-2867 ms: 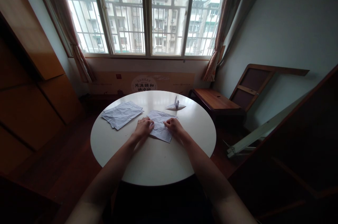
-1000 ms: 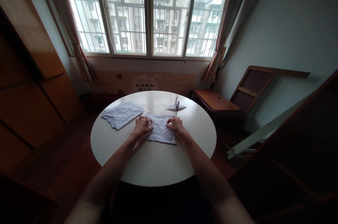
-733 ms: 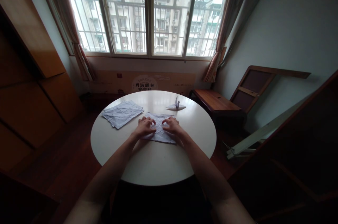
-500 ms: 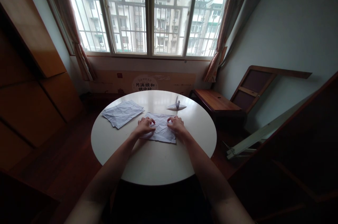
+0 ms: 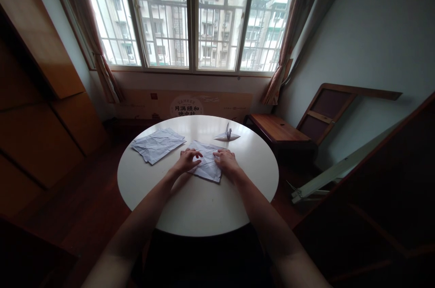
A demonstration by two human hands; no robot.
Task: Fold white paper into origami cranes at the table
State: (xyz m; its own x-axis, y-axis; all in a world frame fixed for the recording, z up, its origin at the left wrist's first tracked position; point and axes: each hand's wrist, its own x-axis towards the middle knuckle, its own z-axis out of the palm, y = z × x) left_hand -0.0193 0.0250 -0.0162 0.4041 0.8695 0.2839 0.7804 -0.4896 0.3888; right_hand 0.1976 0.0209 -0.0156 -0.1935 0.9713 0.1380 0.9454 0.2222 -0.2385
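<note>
A creased sheet of paper (image 5: 207,170) lies turned at a slant on the white round table (image 5: 204,215), between my hands. My left hand (image 5: 187,160) is at its left side, the thumb and fingers apart over the paper. On the right edge rests my right hand (image 5: 227,161), its fingers stretched out on the sheet. Behind the right hand stands a folded paper crane (image 5: 227,134). To the left lies a stack of creased paper sheets (image 5: 158,145).
Beyond the table, a printed cardboard panel (image 5: 217,100) sits below the barred window (image 5: 217,21). A wooden bench (image 5: 278,128) and a leaning frame (image 5: 328,111) are on the right. Wooden cabinets (image 5: 78,125) stand on the left.
The sheet between my hands has turned so that its corners point at a slant. My left hand has shifted slightly right, and my right hand slightly left.
</note>
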